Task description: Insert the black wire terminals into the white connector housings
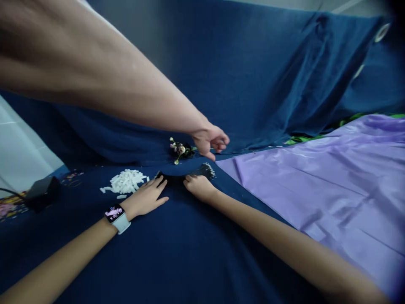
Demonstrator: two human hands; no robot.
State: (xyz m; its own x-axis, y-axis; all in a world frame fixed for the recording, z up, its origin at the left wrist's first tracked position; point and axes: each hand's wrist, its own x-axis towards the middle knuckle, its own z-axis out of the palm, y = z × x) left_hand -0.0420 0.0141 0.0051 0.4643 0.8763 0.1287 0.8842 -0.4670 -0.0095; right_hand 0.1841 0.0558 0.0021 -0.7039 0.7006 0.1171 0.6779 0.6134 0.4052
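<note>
My left hand [147,197] lies flat with its fingers spread on the dark blue cloth [177,249]. Its fingertips touch the left end of a black strip [176,179], which looks like fabric with pale specks along its ends. Curled closed over the right part of this strip is my right hand [200,188], its fingers gripping the material. The strip's right end curves up beyond the knuckles. Just left of my left fingers sits a heap of small white pieces [126,181].
From the upper left another person's arm [133,80] reaches across, the hand [211,141] hanging above the strip. Artificial flowers [180,150] lie behind. Purple satin cloth [303,181] spreads at right, and a black box with a cable [42,192] stands at left.
</note>
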